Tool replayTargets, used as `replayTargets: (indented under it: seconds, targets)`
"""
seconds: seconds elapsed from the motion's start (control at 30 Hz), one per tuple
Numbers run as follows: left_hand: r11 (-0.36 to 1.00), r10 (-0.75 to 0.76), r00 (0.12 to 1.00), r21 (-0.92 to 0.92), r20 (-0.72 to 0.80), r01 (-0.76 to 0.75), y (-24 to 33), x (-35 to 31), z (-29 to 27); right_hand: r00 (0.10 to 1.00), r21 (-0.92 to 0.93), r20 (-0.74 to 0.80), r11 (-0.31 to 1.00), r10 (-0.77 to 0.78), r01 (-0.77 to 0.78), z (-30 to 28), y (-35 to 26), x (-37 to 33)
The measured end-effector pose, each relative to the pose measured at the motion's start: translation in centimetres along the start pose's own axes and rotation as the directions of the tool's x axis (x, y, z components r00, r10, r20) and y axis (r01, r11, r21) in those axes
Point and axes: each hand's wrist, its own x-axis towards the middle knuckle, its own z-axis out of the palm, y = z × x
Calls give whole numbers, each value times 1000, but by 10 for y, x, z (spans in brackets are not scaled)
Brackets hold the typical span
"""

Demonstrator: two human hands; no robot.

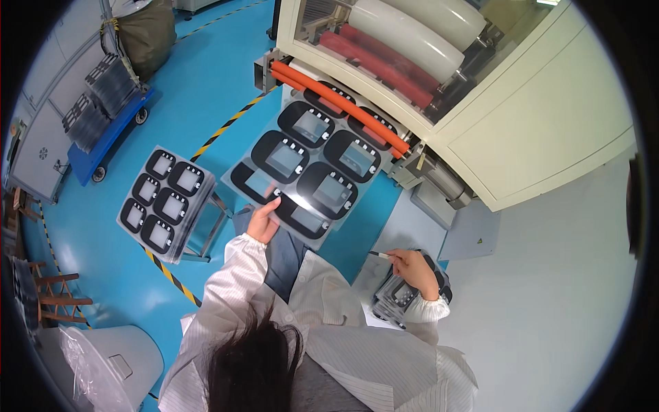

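Note:
A clear plastic sheet (314,159) printed with several black rounded panels slopes out from under an orange roller toward me. My left hand (263,221) grips its near edge, the thumb on top and the other fingers mostly hidden. To the right, my right hand (415,271) pinches a slim white tool (379,255) with a dark tip pointing left; its exact kind is too small to tell. Below that hand, a pile of cut black-framed panels (398,294) lies on a pale surface, partly covered by my hand and sleeve.
Ahead stands a cream machine (522,117) with an orange roller (336,103) at its outlet. On my left, a stack of printed sheets (163,199) rests on a metal stand. A blue trolley (110,141) carries more stacks. A white bin (120,364) stands at lower left.

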Motion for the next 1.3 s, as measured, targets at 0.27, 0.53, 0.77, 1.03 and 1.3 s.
replayTargets:
  seconds: [0.27,0.53,0.77,1.03,1.3]
  targets:
    - [997,-11,995,74,-98,18,-4,24,17,998,44,-59,999,-5,7,3,6,2]
    - [1000,30,994,-1,-101,-30,6,-2,29,997,109,-53,992,-52,57,4,2,10]
    - [989,125,985,94,-120,-114,15,-30,12,995,83,-67,993,-79,85,13,-23,14]
    - [991,106,989,86,-98,-98,16,-58,-4,925,60,-224,943,-308,328,13,-69,56]
    - [988,142,984,74,-112,-134,21,-92,-20,760,-174,-448,879,-472,443,28,-99,164]
